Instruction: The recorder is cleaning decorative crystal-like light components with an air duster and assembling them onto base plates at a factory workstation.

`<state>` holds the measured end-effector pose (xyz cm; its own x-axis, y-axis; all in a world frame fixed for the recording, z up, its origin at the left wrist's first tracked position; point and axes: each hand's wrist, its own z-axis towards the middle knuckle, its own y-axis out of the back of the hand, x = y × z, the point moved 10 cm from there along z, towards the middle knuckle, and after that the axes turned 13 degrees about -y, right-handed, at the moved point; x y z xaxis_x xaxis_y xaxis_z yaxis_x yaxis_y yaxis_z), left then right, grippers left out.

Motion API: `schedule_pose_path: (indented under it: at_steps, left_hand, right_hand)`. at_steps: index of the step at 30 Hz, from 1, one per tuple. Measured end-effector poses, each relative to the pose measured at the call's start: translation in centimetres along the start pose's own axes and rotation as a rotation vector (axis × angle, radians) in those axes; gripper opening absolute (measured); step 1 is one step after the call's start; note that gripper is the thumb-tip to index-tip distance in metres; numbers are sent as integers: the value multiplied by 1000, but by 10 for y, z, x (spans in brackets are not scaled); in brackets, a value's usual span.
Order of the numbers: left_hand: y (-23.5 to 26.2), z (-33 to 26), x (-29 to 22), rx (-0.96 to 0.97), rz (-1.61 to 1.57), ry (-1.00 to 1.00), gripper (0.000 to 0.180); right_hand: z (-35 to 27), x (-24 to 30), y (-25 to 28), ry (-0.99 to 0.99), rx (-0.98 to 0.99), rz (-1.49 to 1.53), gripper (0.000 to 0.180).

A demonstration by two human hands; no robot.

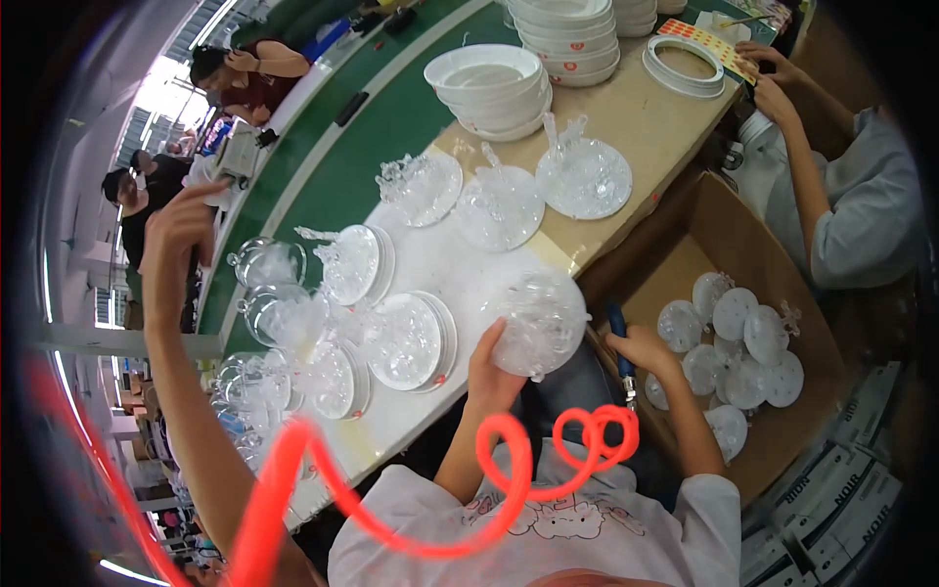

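Left hand [492, 364] cups a clear plastic globe [540, 323] at the white surface's [445, 269] near edge. Right hand [646, 348] fingers grip a blue-handled driver [619, 344] beside it. Seemingly mid-fastening; the tip needs aligning.

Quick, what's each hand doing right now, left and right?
Left hand: closed on a clear plastic globe, holding it at the table edge.
Right hand: closed around a blue-handled tool.
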<state>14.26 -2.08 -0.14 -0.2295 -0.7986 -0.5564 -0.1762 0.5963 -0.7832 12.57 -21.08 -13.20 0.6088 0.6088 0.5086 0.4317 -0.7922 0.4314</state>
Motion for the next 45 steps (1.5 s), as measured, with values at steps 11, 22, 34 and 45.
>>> schedule_pose_path:
  at_steps: [11,22,34,45]
  left_hand:
    - [30,30,-61,-141,135,-379,48]
    - [63,40,-96,-369,299,-394,53]
    - [40,13,-138,-404,959,-1184,46]
    - [22,45,-171,-146,804,-906,46]
  right_hand:
    - [31,-62,-15,-124,127,155,48]
    - [21,-92,-29,-154,194,370,37]
    - [-9,-89,-23,-118,114,481,39]
    - [-21,-109,-17,-86,1,541,39]
